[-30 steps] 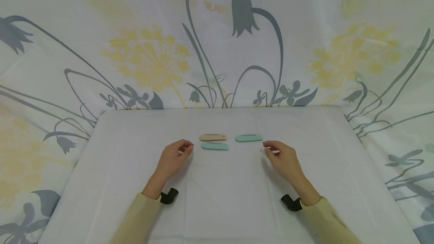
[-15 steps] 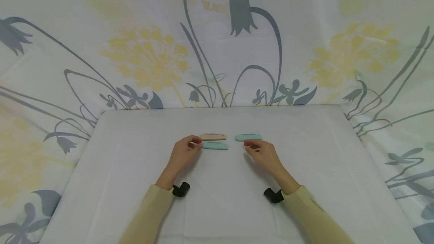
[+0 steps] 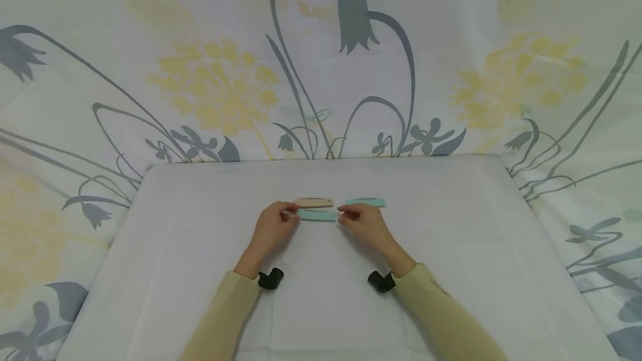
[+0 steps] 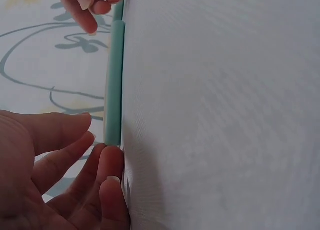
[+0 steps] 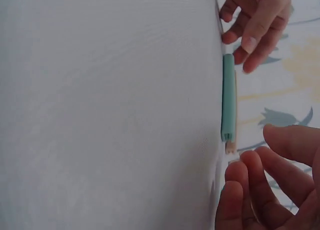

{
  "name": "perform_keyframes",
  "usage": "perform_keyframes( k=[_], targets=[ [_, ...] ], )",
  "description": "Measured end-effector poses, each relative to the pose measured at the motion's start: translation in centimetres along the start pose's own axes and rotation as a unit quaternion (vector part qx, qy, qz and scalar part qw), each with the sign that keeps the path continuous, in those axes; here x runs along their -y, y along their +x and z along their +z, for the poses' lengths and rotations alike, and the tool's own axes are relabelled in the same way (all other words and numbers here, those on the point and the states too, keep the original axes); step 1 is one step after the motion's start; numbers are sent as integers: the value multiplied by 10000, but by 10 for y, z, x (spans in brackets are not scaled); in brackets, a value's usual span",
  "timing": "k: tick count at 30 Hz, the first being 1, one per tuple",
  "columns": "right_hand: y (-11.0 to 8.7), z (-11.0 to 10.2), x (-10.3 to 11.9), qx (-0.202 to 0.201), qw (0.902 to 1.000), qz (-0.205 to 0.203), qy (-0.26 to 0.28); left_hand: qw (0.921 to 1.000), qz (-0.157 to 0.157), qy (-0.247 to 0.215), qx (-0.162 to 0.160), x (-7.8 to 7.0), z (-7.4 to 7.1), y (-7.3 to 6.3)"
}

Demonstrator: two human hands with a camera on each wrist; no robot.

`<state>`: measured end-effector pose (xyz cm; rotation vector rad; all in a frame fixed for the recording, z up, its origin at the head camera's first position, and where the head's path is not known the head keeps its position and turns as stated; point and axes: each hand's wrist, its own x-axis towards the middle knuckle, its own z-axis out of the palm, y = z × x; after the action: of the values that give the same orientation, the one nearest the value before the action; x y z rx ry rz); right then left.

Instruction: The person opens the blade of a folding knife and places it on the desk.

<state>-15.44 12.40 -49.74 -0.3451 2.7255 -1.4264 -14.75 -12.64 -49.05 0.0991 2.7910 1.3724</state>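
both hands come at the front green folding knife (image 3: 317, 215) from opposite ends, and neither grips anything. the left hand (image 3: 272, 228) sits off the knife's left end, its fingers loosely bent with the thumb apart from the knife; in the left wrist view the lower fingertips (image 4: 111, 159) are right at that end, either just touching or a sliver short, which i cannot tell. the right hand (image 3: 368, 227) sits off the knife's right end, fingers slack and rounded, and the right wrist view shows a clear gap between its fingertips and the handle. so the left hand is the nearer one.

the front green knife lies flat on the white cloth (image 3: 326, 305), its long axis running left to right, almost straight from one set of fingertips to the other. that alignment seems the thing that matters: each hand faces a narrow end rather than the long side, so closing inward would, i judge, meet the knife at its tips.

just behind the front green knife, nearly parallel, lies a tan folding knife (image 3: 314, 203). behind it and to its right is a second green folding knife (image 3: 368, 202), partly masked by the right hand.
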Motion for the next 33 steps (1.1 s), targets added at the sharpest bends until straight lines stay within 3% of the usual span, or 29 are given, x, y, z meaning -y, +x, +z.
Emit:
perform_keyframes(
  k=[10, 20, 33],
  targets=[
    [6, 13, 6, 262, 9975, 432, -490, 9996, 11, 146, 222, -1, 1, 2],
    [7, 16, 12, 143, 9975, 440, -531, 9979, 119, 585, 252, -4, 2, 4],
    [6, 15, 14, 144, 9973, 418, -585, 9986, 65, 457, 261, -3, 5, 4]
  ],
)
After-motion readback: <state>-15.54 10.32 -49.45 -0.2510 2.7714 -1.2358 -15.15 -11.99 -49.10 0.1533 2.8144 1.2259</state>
